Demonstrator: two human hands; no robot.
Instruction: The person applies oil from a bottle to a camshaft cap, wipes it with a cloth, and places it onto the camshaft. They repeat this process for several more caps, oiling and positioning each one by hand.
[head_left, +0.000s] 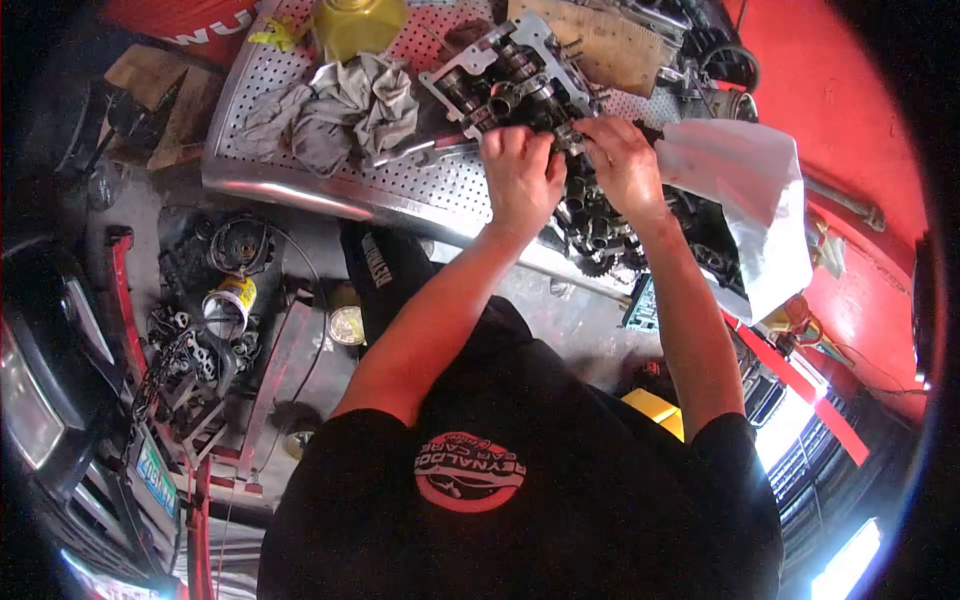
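An engine cylinder head point(520, 70) with dark, oily parts inside its pale metal frame lies on a perforated metal bench point(450, 190). My left hand point(522, 175) is closed at its near edge, fingers curled against the metal. Just to the right, my right hand point(622, 165) is closed too, thumb and fingers pinched at the near right corner. Whatever sits between those fingertips is too small and covered to make out. Below and between the hands are dark engine parts with gears point(600, 235). A long metal tool point(425, 150) lies left of my left hand.
Grey rags point(345, 110) and a yellow container point(358, 25) sit on the bench's left side. Cardboard point(610, 45) lies behind the cylinder head. A white plastic sheet point(750, 190) hangs at the right. On the floor at left are a bucket point(230, 305), loose parts and a red-framed stand point(125, 300).
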